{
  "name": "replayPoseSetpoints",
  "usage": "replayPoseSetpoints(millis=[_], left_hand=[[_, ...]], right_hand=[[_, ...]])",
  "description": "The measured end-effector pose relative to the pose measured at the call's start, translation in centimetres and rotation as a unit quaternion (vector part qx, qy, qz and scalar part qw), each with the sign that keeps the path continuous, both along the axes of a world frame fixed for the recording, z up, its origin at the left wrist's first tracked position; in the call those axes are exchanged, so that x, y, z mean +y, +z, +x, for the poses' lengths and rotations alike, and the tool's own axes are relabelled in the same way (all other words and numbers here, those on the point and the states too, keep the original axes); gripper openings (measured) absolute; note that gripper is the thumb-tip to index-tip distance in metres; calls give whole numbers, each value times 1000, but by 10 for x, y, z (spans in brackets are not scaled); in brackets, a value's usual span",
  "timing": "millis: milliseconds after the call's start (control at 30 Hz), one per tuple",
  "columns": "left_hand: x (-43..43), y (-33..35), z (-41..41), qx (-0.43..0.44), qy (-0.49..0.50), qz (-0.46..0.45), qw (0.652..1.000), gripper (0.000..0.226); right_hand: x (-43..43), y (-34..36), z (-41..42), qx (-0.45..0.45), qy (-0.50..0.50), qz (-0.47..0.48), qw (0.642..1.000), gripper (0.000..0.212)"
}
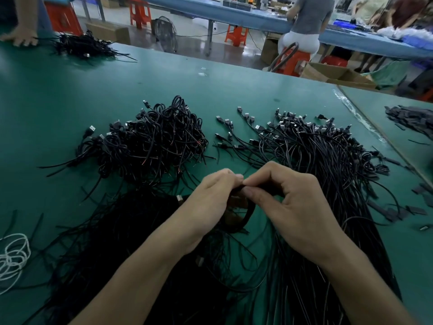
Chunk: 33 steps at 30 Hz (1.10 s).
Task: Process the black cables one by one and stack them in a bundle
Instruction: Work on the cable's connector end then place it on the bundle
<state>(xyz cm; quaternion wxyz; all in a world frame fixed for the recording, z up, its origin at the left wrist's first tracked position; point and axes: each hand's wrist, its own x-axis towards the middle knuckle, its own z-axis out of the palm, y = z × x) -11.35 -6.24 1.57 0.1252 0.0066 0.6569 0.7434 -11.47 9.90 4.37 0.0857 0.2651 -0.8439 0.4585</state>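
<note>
On a plain teal-green table [257, 90], black cables [316, 148] end in silver plugs. The coiled heap [152, 141] at ten o'clock shows what look like red wire tips. A white cord [13, 256] lies at eight o'clock. Orange-red stools [140, 11] and a blue bench [234, 15] stand at twelve.

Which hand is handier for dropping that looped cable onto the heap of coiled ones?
Probably the left hand: it holds the looped cable, and the heap of coiled cables lies on its side. The right hand, pinching too, sits nearer the straight cables.
</note>
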Motion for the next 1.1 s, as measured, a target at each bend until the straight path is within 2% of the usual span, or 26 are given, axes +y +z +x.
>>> replayPoseSetpoints(millis=[33, 100, 167, 267, 333, 400, 467, 533, 600, 700, 833, 900, 967, 1033, 1100], left_hand=[[2, 2, 1, -44, -27, 55, 997, 40], [4, 4, 3, -109, -91, 120, 983, 51], [5, 2, 4, -133, -94, 92, 982, 65], [0, -1, -1, -125, -25, 26, 991, 70], [-7, -3, -7, -108, 33, 32, 993, 69], [-14, -4, -12, -94, 88, 61, 990, 68], [-16, -4, -14, -80, 124, 76, 986, 67], [-17, -4, -15, -61, 145, 70, 985, 64], [-18, -5, -14, -37, 155, 54, 986, 62], [-19, -4, -13, -16, 177, 47, 983, 62], [-17, -2, -13, -9, 201, 62, 978, 67], [-16, -2, -13, -8, 195, 62, 979, 74], [-17, -1, -13, -10, 187, 55, 981, 78], [-17, 0, -12, -12, 158, 35, 987, 76], [-12, 3, -9, -12, 111, 10, 994, 67]], right_hand=[[-2, -1, 0, 10, -4, -6, 1000, 9], [-7, -2, -1, 22, -13, -19, 1000, 9], [-10, -3, -4, 13, -22, -27, 999, 11], [-9, -9, -10, -35, -57, -29, 997, 11], [-3, -17, -13, -116, -98, -23, 988, 40], [1, -28, -13, -187, -113, 66, 974, 47], [3, -42, -9, -208, -92, 234, 945, 33], [0, -53, -4, -208, -63, 335, 917, 25], [-3, -59, 0, -186, -46, 375, 907, 21], [-6, -63, 5, -170, -39, 379, 909, 10], [-6, -60, 9, -133, -37, 406, 903, 12], [-2, -51, 10, -131, -53, 397, 907, 11], [3, -36, 8, -148, -80, 341, 925, 16], [4, -21, 5, -153, -103, 212, 960, 19], [0, -9, 2, -108, -117, 77, 984, 18]])
